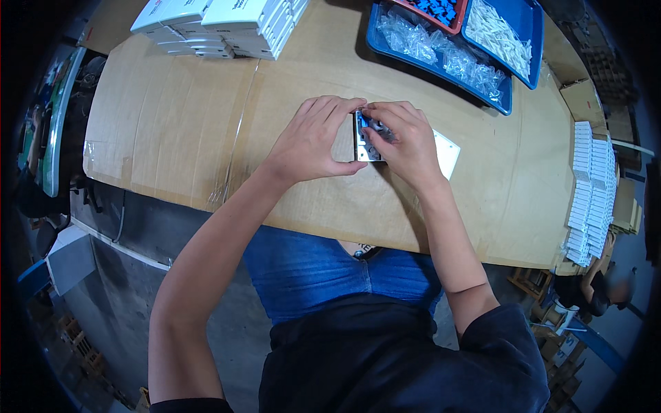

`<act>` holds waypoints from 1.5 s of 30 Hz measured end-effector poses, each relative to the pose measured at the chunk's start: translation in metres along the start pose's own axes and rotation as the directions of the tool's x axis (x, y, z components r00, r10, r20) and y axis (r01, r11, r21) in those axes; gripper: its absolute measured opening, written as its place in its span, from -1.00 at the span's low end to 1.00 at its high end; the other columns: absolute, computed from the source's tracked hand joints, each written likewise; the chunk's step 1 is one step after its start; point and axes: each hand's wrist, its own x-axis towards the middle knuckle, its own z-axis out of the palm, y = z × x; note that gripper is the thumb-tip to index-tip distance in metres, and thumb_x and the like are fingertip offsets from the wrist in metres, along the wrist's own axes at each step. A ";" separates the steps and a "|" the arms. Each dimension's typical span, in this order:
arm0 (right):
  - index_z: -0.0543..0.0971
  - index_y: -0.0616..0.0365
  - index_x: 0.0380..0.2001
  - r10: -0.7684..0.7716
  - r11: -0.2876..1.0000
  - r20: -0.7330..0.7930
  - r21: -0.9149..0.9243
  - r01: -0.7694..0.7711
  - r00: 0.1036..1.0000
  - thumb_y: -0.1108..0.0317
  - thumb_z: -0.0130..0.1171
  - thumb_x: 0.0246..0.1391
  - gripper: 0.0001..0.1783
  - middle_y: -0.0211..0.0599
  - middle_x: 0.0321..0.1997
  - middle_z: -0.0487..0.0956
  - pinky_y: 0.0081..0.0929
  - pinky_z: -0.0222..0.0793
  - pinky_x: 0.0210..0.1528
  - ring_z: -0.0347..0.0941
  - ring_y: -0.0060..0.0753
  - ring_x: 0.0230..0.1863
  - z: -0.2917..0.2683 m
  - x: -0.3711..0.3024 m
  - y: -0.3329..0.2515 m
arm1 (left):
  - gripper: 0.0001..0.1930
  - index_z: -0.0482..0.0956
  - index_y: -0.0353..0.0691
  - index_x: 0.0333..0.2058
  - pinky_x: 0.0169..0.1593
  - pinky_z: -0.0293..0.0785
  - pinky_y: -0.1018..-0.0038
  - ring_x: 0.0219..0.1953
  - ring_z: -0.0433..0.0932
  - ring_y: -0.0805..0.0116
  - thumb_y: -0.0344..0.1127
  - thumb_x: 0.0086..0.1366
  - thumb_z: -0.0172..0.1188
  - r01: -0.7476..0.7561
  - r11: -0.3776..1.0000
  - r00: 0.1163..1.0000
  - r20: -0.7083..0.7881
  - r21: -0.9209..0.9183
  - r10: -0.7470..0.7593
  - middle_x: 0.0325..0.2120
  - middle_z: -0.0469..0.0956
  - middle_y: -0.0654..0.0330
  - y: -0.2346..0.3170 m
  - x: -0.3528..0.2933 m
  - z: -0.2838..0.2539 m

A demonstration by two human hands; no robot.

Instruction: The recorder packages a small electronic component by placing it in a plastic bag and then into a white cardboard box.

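Observation:
A small box-like device (370, 153) with a dark left edge, a pale metallic inside and some blue parts stands on the cardboard-covered table in front of me. My left hand (313, 141) grips it from the left, its thumb at the near edge and its fingertips at the far edge. Over the device's right half, my right hand (406, 134) is closed, thumb and fingers curled together inside it. Whatever those fingers pinch is hidden. A flat white panel (446, 154) lies beneath and to the right of my right hand.
Blue trays (508, 103) at the back right hold clear plastic bags (468, 67) and white pieces (497, 38). A red tray (451, 29) holds small blue parts. White boxes (241, 20) are stacked back left, more white pieces (589, 196) far right. A person (597, 292) sits beyond the right edge.

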 end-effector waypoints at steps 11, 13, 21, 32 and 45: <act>0.72 0.16 -0.12 -0.020 0.999 -0.009 -0.034 0.020 1.000 0.43 0.38 0.03 -0.70 -0.29 -0.05 0.70 -0.19 0.50 0.02 0.58 -0.13 0.01 0.002 0.001 -0.004 | -0.07 0.39 -0.20 0.30 0.33 0.31 0.18 0.22 0.44 0.05 -0.04 -0.03 0.59 -0.002 1.000 1.000 -0.008 -0.016 0.002 0.15 0.51 0.08 0.000 0.000 0.001; 0.71 0.17 -0.11 -0.013 0.999 0.001 -0.041 0.013 1.000 0.46 0.36 0.01 -0.69 -0.26 -0.04 0.70 -0.19 0.53 0.03 0.58 -0.11 0.00 0.001 0.002 -0.007 | -0.07 0.39 -0.20 0.30 0.33 0.31 0.18 0.22 0.44 0.04 -0.04 -0.04 0.59 -0.005 1.000 1.000 -0.007 -0.023 0.005 0.15 0.51 0.08 -0.001 0.001 0.001; 0.70 0.23 -0.08 -0.014 0.999 0.004 -0.039 0.014 1.000 0.49 0.35 0.01 -0.66 -0.20 -0.02 0.69 -0.19 0.53 0.05 0.58 -0.07 0.01 0.001 0.001 -0.008 | -0.06 0.39 -0.21 0.30 0.34 0.30 0.17 0.22 0.43 0.03 -0.04 -0.05 0.60 -0.018 0.999 1.000 -0.022 -0.043 0.017 0.16 0.51 0.08 -0.002 0.001 0.002; 0.72 0.24 -0.12 0.134 0.973 -0.048 0.196 -0.123 0.990 0.45 0.38 0.05 -0.71 -0.19 -0.03 0.71 -0.20 0.52 0.06 0.61 -0.08 0.00 0.002 0.001 -0.005 | -0.07 0.39 -0.21 0.30 0.34 0.31 0.16 0.22 0.44 0.03 -0.03 -0.04 0.58 0.002 1.000 1.000 -0.004 -0.027 -0.002 0.15 0.52 0.07 -0.003 0.000 0.003; 0.74 0.12 -0.13 0.011 0.998 0.012 -0.068 -0.010 1.000 0.39 0.39 0.05 -0.73 -0.35 -0.02 0.72 -0.27 0.39 0.05 0.59 -0.24 0.04 0.000 0.002 -0.006 | -0.08 0.40 -0.22 0.29 0.35 0.30 0.15 0.22 0.44 0.03 -0.04 -0.04 0.58 -0.007 1.000 1.000 -0.008 -0.027 0.007 0.15 0.52 0.07 -0.003 0.000 0.002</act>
